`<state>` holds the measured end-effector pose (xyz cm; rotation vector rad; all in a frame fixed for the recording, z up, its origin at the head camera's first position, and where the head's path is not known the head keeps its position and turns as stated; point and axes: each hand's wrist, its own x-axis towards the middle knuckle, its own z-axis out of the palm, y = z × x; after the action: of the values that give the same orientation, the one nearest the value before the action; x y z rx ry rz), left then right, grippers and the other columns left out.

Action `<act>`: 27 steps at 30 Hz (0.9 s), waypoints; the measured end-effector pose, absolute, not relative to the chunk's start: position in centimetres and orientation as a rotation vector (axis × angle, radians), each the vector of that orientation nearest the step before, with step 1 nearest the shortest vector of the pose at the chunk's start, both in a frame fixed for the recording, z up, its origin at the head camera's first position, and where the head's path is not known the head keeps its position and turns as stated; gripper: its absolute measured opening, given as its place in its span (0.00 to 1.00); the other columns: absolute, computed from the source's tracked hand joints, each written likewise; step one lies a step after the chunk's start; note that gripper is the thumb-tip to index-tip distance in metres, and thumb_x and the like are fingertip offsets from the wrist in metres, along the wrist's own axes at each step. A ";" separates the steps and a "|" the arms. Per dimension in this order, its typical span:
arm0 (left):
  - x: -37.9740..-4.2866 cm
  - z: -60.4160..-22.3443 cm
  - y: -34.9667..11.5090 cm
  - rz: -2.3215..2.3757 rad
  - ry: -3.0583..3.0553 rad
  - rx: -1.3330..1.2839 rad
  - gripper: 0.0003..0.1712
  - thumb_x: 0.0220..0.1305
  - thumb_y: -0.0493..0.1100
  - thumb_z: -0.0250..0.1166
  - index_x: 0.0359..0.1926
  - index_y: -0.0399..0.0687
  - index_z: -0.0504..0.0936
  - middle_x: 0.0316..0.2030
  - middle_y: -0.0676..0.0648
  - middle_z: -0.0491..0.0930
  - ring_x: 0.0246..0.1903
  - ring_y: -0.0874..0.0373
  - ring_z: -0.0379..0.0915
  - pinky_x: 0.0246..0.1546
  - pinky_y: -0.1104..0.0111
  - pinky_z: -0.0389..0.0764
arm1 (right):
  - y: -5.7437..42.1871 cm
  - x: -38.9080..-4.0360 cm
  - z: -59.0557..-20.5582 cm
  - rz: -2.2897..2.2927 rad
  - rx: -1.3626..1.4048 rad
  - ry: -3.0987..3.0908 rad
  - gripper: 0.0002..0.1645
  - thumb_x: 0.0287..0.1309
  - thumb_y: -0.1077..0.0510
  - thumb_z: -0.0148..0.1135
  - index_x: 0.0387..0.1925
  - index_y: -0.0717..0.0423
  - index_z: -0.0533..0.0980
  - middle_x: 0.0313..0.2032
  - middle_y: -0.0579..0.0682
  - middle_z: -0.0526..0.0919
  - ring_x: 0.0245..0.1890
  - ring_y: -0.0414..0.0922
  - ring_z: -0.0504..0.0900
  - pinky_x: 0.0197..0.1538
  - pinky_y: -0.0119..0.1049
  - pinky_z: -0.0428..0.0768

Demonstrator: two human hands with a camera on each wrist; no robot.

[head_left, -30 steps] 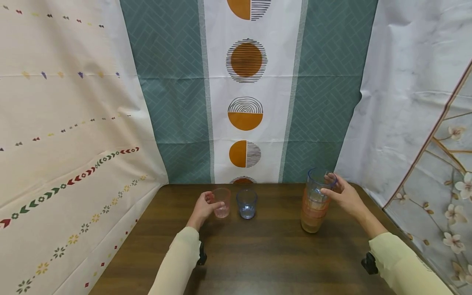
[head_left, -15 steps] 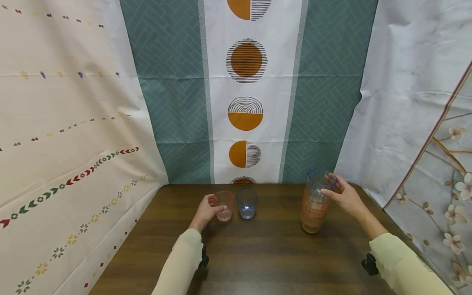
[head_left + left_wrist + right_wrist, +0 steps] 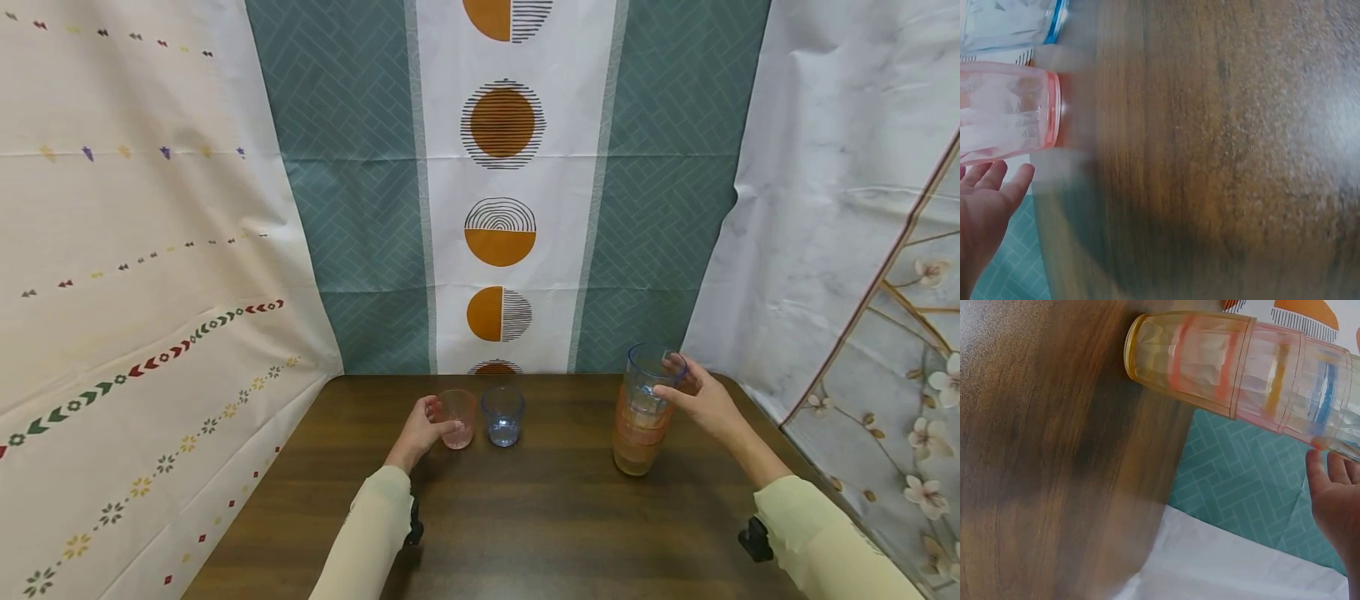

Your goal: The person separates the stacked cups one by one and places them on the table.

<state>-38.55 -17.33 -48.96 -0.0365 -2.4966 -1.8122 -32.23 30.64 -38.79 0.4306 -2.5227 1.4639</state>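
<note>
Pink cup stands pinched by the left hand while the right hand grips the cup stack near its top; gentle, even pressure should avoid tipping either

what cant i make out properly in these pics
Left wrist view: the rim of the pink cup, the top of the blue cup and part of the left hand, cut off by picture edges.
Right wrist view: the top of the cup stack and part of the right hand, cut off by the right edge.
Head view: the exact cup count, lost in overlapping see-through walls.
</note>
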 end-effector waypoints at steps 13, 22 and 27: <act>-38.2 -47.7 -18.5 -1.775 -2.533 -0.056 0.55 0.58 0.49 0.74 0.75 0.38 0.50 0.70 0.31 0.57 0.70 0.34 0.54 0.67 0.43 0.60 | 30.7 -32.4 -40.2 1.387 0.415 -2.588 0.45 0.68 0.50 0.61 0.73 0.69 0.53 0.67 0.70 0.65 0.67 0.64 0.65 0.61 0.54 0.70; -38.5 -45.3 -18.5 -1.713 -2.560 -0.059 0.55 0.59 0.56 0.72 0.76 0.44 0.50 0.73 0.35 0.56 0.72 0.36 0.50 0.68 0.43 0.57 | 30.7 -32.4 -40.6 1.401 0.438 -2.570 0.43 0.70 0.51 0.60 0.74 0.66 0.52 0.67 0.69 0.65 0.67 0.64 0.66 0.59 0.42 0.74; -38.7 -43.7 -18.0 -1.745 -2.560 -0.076 0.54 0.60 0.58 0.71 0.77 0.47 0.50 0.74 0.37 0.55 0.73 0.38 0.48 0.69 0.43 0.55 | 30.7 -32.5 -40.8 1.414 0.448 -2.556 0.42 0.70 0.52 0.59 0.73 0.66 0.52 0.68 0.68 0.65 0.67 0.65 0.65 0.58 0.37 0.74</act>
<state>-38.70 -18.00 -43.68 -0.0760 -2.5598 -1.7453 -32.50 30.69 -40.79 0.4476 -2.5560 1.4145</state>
